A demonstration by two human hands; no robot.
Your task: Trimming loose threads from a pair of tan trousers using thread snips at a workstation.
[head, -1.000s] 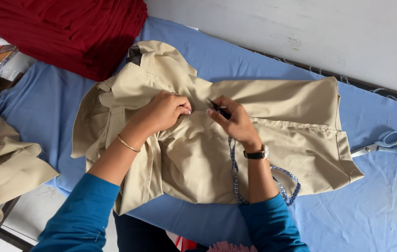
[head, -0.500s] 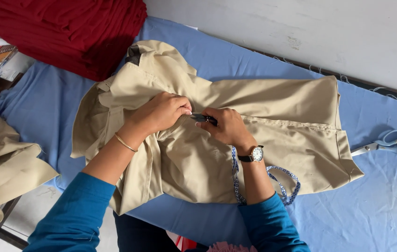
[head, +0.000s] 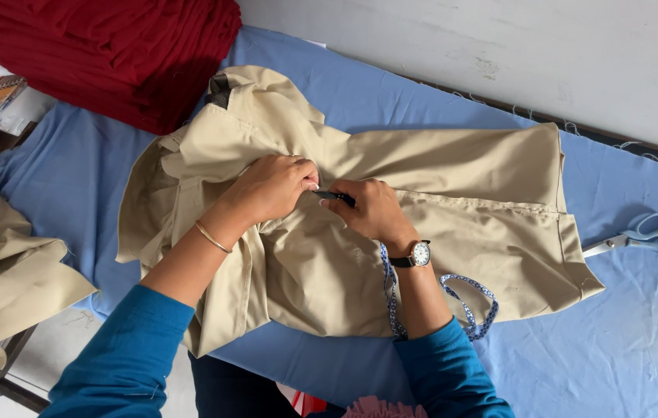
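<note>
Head view, looking down: beige garment lies spread flat on a tabletop covered with blue cloth, wrinkled at its left end. Left hand rests on the garment near its middle, fingers curled and pressing the fabric down; a thin bangle sits at that wrist. Right hand is just beside it, almost touching, fingers clenched around a small dark tool whose tip points toward the left hand; what kind of tool cannot be told. A wristwatch is on the right wrist. A blue patterned measuring tape runs beside the right forearm and loops over the garment's lower edge onto the cloth. Scissors with pale blue handles lie on the cloth well apart, right of the garment. Dark red folded fabric sits at upper left; more beige fabric lies at the left edge
</note>
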